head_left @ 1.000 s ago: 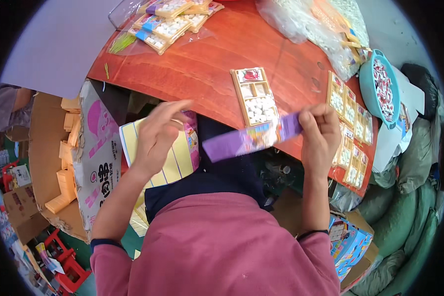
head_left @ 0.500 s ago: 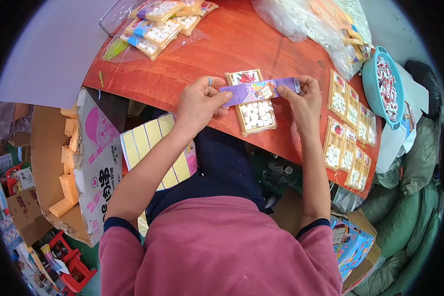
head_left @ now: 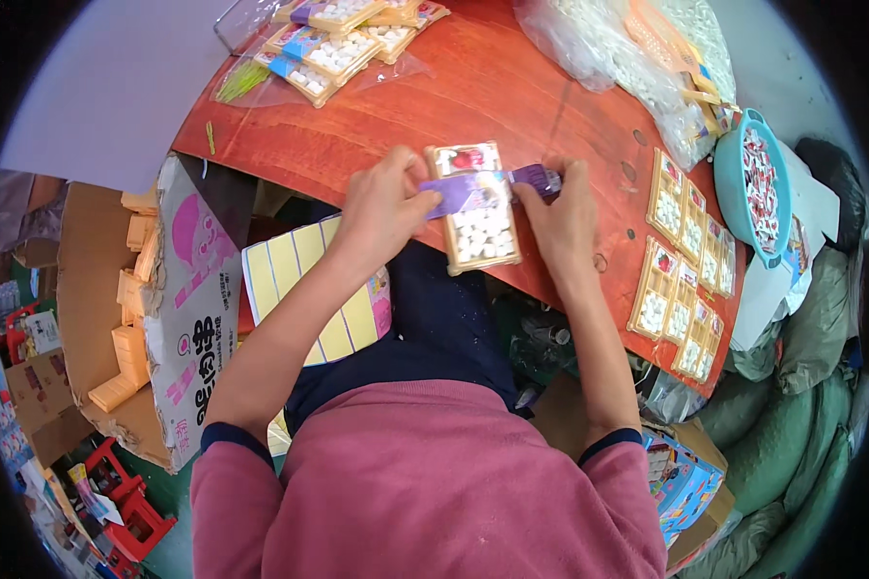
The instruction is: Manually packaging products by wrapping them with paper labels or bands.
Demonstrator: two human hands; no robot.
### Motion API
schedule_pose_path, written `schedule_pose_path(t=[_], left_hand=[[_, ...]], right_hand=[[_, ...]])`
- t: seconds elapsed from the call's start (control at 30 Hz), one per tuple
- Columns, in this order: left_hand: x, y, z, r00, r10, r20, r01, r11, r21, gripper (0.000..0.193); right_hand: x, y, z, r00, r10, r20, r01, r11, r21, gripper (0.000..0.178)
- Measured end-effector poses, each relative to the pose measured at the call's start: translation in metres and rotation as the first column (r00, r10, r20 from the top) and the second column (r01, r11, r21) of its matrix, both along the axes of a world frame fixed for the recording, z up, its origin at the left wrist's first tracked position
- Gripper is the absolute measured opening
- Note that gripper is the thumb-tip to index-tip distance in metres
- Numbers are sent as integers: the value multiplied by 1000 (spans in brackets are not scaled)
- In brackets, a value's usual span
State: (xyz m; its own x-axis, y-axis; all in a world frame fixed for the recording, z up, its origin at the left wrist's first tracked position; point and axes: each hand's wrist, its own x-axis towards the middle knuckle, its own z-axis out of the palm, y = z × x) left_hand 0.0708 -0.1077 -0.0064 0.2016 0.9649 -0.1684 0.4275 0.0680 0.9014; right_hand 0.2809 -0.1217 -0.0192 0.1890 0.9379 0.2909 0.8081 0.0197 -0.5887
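Observation:
A shallow yellow tray point(head_left: 484, 236) of white marshmallow-like pieces, with a red picture at its far end, lies slanted at the table's near edge. Across its middle runs a purple paper band point(head_left: 470, 193). My left hand point(head_left: 381, 203) closes finger and thumb on the band's left end, beside the tray. At the other side, my right hand point(head_left: 565, 217) pinches the band's right end, which bends up and away from the tray and shows a darker purple. Motion blurs the fingertips of both hands a little.
Several banded trays point(head_left: 333, 56) are piled at the far left on a clear plastic sheet. Unbanded trays point(head_left: 681, 227) stand in groups at the right, near a blue basin point(head_left: 730, 198) of small wrapped packets. A clear plastic bag point(head_left: 589, 48) lies at the far right.
The band, stretched flat above the tray before, now lies against it with its right end bent up. Both hands have shifted slightly left with the tray, and the tray has straightened a little.

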Motion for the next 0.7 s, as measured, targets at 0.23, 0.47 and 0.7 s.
schedule_pose_path(t=[0.23,0.47,0.7], left_hand=[[-76,-49,-18,936,291,199,-268,954,-132,21],[-75,-57,-53,792,391,469,-341,920,-192,16],[-61,-63,-64,754,431,495,-408,899,-160,13]], right_hand=[[-69,-19,-6,969,218,-117,-217,976,24,40],[-80,-17,-2,970,203,-135,-212,975,-59,40],[-79,-18,-3,972,203,-116,-205,979,-9,39]])
